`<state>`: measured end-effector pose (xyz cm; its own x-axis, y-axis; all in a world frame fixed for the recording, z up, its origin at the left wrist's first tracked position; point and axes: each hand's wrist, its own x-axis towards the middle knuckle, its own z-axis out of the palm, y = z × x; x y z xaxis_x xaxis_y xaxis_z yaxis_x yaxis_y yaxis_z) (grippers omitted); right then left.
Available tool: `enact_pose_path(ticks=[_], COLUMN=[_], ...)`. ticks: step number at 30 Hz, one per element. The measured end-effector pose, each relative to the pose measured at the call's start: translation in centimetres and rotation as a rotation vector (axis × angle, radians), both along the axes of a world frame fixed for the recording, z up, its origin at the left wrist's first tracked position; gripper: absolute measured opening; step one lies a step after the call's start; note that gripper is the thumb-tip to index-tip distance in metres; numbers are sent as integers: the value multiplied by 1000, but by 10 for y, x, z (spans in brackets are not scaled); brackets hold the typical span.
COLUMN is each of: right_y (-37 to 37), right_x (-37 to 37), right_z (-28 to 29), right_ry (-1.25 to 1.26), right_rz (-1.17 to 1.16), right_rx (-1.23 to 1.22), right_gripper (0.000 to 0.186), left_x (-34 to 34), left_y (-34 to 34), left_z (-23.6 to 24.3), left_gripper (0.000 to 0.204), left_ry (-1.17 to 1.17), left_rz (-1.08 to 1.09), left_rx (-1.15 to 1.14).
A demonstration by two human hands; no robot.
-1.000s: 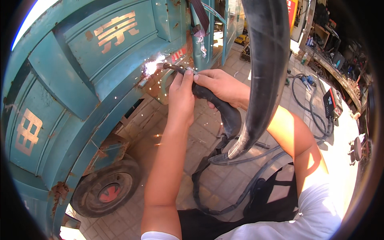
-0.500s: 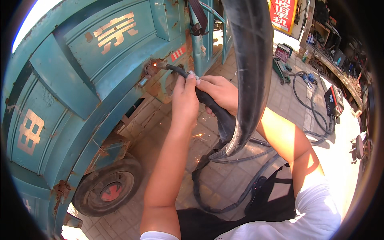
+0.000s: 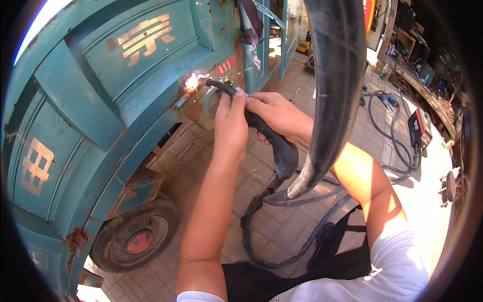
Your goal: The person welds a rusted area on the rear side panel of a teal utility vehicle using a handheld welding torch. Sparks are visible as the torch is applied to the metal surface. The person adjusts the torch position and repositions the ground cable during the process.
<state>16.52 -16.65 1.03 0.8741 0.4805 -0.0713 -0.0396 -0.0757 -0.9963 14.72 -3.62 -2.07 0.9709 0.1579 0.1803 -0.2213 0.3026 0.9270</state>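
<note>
A black welding torch [image 3: 265, 130] with a thin bent neck is between my hands. Its tip is at a rusty spot on the lower edge of a teal metal vehicle side [image 3: 151, 95], where a bright white arc [image 3: 192, 82] throws sparks. My left hand [image 3: 231, 121] is closed on the torch near its neck. Beside it, my right hand [image 3: 276, 115] grips the handle from the right, the thumbs close together. The rusty metal right at the arc is washed out by glare.
A broad black curved tube-like piece [image 3: 336, 90] crosses the foreground right of my hands. The torch cable [image 3: 246, 236] loops over the paving. A wheel [image 3: 136, 241] is under the vehicle at lower left. A red-and-black boxy machine [image 3: 418, 128] with cables stands at right, before a cluttered bench [image 3: 432, 93].
The small orange glow at the torch tip has become a bright white arc with flying sparks. The black curved piece has shifted right in the picture. My hands are almost where they were.
</note>
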Motion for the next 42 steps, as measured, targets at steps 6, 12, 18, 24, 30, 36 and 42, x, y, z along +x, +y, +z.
enact_pose_path(ticks=[6,12,18,24,30,36,42], right_y=[-3,-7,-10,-24,-35,-32,-34], right_x=[4,6,8,9,13,21,29], right_z=[-6,-9,-12,2,1,-2,-5], right_ry=[-27,-42,-75,-70,-91,-91,-91], right_rz=[23,-4,36,72,74,124,127], right_rx=[27,25,4,-39,-53,-14,-43], right_gripper=[38,39,46,44,41,41,41], left_x=[-13,-63,-115,-136,-116,-76,-50], left_y=[-9,12,71,128,215,280,211], left_z=[7,44,85,147,286,342,319], left_gripper=[42,46,40,46,52,68,72], left_ry=[-32,-265,-333,-662,-814,-557,5], left_rz=[82,77,627,1200,1282,842,1201], left_rx=[292,782,930,1238,1888,1802,2037])
